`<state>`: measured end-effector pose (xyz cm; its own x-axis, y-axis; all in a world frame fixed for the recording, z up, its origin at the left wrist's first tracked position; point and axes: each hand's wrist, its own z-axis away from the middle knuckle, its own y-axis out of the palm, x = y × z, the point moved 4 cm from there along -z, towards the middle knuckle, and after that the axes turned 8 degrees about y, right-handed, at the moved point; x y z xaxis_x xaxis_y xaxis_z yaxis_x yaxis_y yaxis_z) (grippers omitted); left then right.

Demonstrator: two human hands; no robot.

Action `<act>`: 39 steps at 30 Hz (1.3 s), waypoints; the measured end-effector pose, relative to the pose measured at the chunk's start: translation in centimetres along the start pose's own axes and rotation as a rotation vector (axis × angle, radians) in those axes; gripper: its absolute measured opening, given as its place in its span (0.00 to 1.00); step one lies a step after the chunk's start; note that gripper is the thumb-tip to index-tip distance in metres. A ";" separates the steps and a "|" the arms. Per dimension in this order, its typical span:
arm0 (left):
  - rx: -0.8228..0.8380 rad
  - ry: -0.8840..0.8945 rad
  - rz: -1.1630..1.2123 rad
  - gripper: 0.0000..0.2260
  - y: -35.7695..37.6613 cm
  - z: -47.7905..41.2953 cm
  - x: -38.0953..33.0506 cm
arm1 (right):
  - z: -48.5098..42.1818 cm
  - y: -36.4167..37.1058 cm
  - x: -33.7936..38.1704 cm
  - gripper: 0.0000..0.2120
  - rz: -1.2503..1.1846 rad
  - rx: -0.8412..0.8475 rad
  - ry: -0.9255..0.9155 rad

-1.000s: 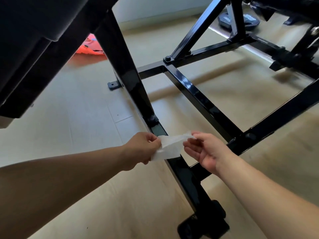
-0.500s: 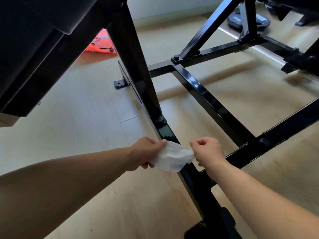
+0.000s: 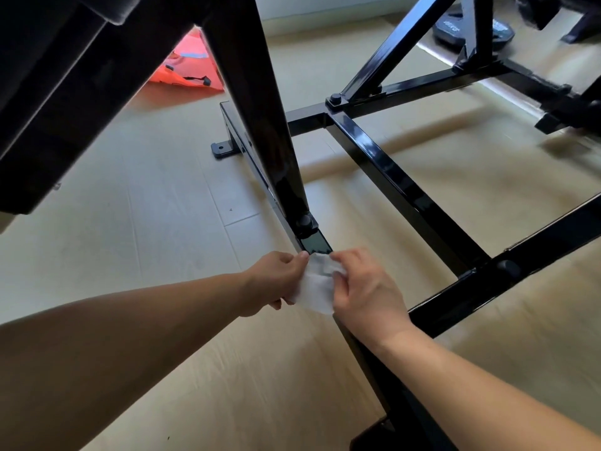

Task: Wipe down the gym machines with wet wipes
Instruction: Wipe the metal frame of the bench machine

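Risks first: wet wipe point(image 3: 313, 289) is bunched small between both hands, so likely only a narrow strip of it meets the base rail point(image 3: 314, 244); a pass along the rail could leave the sides and underside untouched. It could also snag or tear on the bolt head point(image 3: 304, 220) just ahead of the fingertips, where the angled upright point(image 3: 260, 125) meets the rail. Gloss paint plus a wet wipe probably means low friction, so a hand could slip forward off the rail into that joint. If the two hands pull apart, the thin wipe may rip. Fingers now: left hand point(image 3: 276, 281) has its fingers point(image 3: 300, 256) curled closed, pinching the wipe's left edge, thumb tip at the rail's near edge. Right hand point(image 3: 364, 288) is also curled, its fingers point(image 3: 341, 255) gripping the wipe's right edge from above; the fingertips underneath are hidden, so contact with the rail on that side can't be confirmed. The wipe sits between the two sets of fingers, draped over the top of the rail directly beneath them; whether it is pressed flat or just resting I can't tell. The cross rail point(image 3: 406, 187) runs off ahead and right of the right fingers, not touched. Floor point(image 3: 162, 206) lies below both hands, no contact.
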<state>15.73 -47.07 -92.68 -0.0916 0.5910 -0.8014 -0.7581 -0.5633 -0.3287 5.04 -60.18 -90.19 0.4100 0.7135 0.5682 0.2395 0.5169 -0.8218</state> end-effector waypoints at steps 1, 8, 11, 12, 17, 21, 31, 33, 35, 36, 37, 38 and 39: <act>0.005 0.001 0.014 0.23 0.0 0.1 0.2 | -0.6 -0.3 -0.7 0.14 -0.015 0.015 0.074; 0.079 0.057 0.116 0.12 0.5 0.6 0.4 | -1.8 -0.1 -3.0 0.04 -0.409 0.076 0.455; 0.065 0.064 0.087 0.09 0.4 0.6 0.6 | -2.4 -1.1 -3.5 0.05 -0.549 0.017 0.559; 0.070 0.054 0.078 0.09 0.3 0.7 0.7 | -2.5 -1.5 -3.6 0.05 -0.566 -0.009 0.581; 0.083 -0.023 0.166 0.06 -0.8 0.8 1.0 | -3.2 -3.1 -3.1 0.17 -0.348 -0.229 0.464; 0.001 -0.001 0.136 0.10 -1.7 0.8 1.0 | -1.9 -0.6 0.6 0.13 -0.079 -0.110 0.111; -0.100 -0.055 -0.093 0.18 -3.0 2.6 2.8 | -4.2 4.8 2.5 0.38 0.349 0.332 0.243; -0.103 -0.054 -0.136 0.18 -3.1 3.0 3.1 | -5.4 5.0 2.7 0.40 0.332 0.342 0.257; -0.091 -0.048 -0.172 0.18 -3.1 3.3 3.4 | -4.9 5.2 2.7 0.41 0.392 0.350 0.184; -0.079 -0.041 -0.192 0.19 -2.9 3.4 3.5 | -4.1 5.1 2.4 0.41 0.430 0.367 0.129; -0.069 -0.030 -0.217 0.19 -2.7 3.5 3.4 | -3.1 5.1 2.0 0.41 0.468 0.384 0.064; -0.059 -0.016 -0.248 0.19 -2.5 3.4 3.3 | -2.1 4.7 1.7 0.41 0.495 0.390 0.003; -0.052 -0.001 -0.280 0.20 -2.2 3.3 3.2 | -0.8 4.4 1.1 0.42 0.512 0.407 -0.037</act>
<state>14.99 -42.06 -92.86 0.1162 0.7286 -0.6751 -0.7197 -0.4067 -0.5628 7.27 -57.57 -93.22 0.3514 0.9290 0.1163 -0.3335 0.2403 -0.9116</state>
